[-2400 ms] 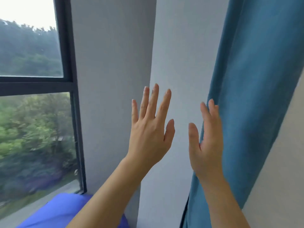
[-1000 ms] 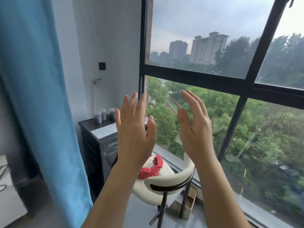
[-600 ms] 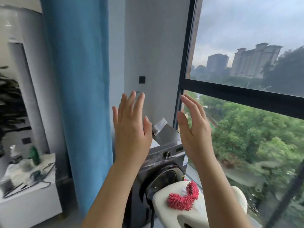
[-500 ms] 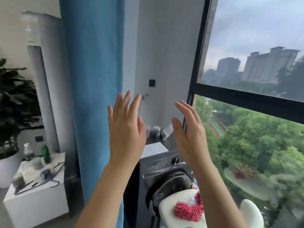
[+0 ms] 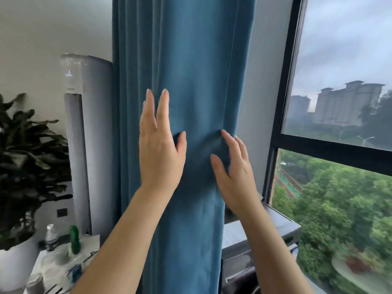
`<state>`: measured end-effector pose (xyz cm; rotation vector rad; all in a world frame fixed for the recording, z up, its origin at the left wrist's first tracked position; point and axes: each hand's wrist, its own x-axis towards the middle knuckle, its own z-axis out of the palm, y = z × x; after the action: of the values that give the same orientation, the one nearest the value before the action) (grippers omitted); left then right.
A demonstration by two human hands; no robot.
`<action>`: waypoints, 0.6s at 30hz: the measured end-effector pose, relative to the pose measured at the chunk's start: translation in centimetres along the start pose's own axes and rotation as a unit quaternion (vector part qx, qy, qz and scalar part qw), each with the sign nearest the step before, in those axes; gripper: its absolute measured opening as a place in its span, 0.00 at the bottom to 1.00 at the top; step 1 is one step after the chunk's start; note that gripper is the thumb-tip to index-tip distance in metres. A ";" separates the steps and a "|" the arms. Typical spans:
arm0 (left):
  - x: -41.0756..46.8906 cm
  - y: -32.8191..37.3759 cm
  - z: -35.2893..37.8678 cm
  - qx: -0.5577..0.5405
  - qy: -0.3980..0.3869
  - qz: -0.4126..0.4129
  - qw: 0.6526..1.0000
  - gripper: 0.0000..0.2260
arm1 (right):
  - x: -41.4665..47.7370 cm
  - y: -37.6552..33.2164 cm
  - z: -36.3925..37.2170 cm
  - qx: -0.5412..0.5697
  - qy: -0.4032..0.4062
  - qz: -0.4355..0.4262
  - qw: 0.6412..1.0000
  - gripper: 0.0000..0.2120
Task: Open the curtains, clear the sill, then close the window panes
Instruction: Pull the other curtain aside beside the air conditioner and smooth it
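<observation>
The left hand [image 5: 160,149] lay flat, fingers spread, on the blue curtain [image 5: 191,60]. The right hand [image 5: 232,166] curled loosely at its edge, pinching nothing. A firm grip there would probably help push it aside.

Both bare forearms are raised forward. The left hand [image 5: 160,149] is held flat, fingers extended upward; the right hand [image 5: 232,168] is held open, fingers slightly curled.

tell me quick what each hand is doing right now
Left hand: open, palm flat on the blue curtain, gripping nothing.
Right hand: open, fingers curled round the curtain's right edge, not clenched.
</observation>
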<state>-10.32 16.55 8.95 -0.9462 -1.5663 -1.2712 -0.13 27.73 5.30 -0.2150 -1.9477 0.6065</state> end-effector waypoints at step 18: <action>8.2 -7.9 6.4 -0.191 -0.097 -0.202 0.956 0.33 | 13.2 -0.1 7.8 0.007 0.145 0.012 0.989 0.29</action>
<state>-21.43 21.61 13.74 -1.0451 -1.7621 -1.8659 -12.96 30.55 13.30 -0.3013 -1.6623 0.5709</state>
